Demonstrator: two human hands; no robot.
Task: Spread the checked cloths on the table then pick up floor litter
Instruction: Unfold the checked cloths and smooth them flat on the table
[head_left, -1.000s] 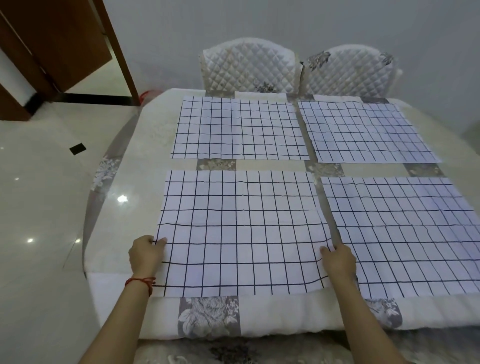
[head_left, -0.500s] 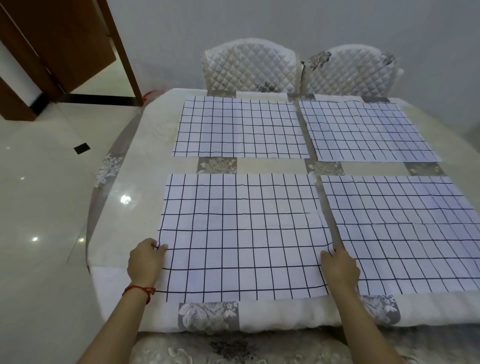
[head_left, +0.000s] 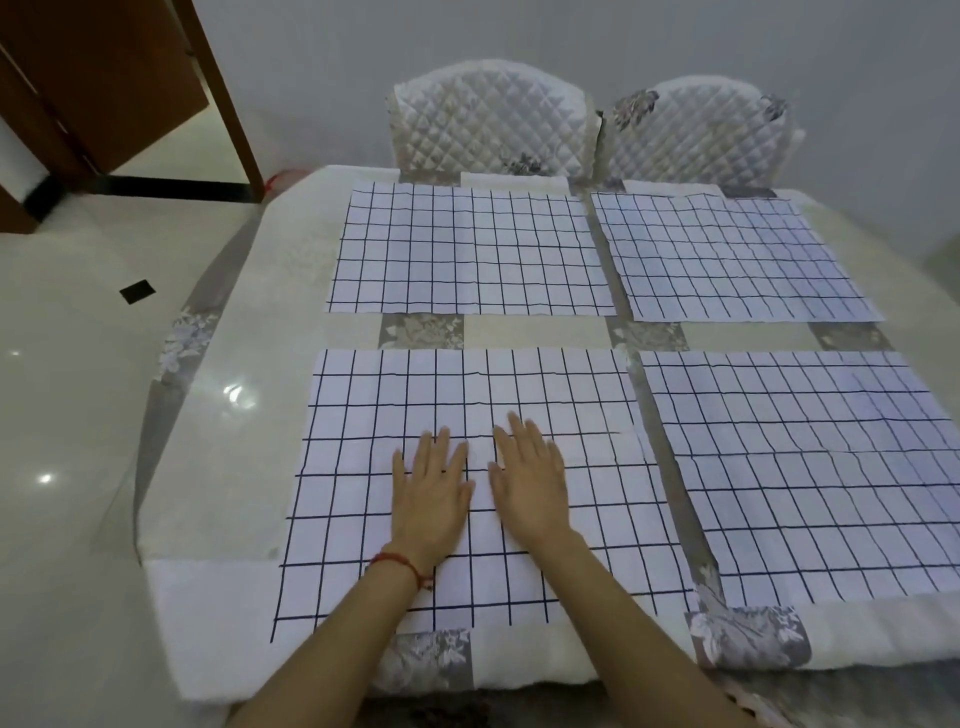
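Several white cloths with a dark check lie flat on the table (head_left: 228, 467). The near left cloth (head_left: 587, 509) is under both my hands. My left hand (head_left: 431, 499), with a red string at the wrist, rests palm down on its middle, fingers spread. Just to its right my right hand (head_left: 530, 488) lies flat the same way, almost touching the left one. The near right cloth (head_left: 810, 478) lies beside it. The far left cloth (head_left: 467, 254) and far right cloth (head_left: 727, 254) lie at the back. A small dark scrap (head_left: 137, 291) lies on the floor to the left.
Two quilted white chairs (head_left: 488, 130) stand against the far side of the table. A brown door (head_left: 104, 78) stands open at the upper left above the glossy pale floor (head_left: 62, 415). The table's near edge (head_left: 519, 670) is close to me.
Both hands let go of the near left cloth's side edges and moved inward to its middle, where they now lie flat, side by side.
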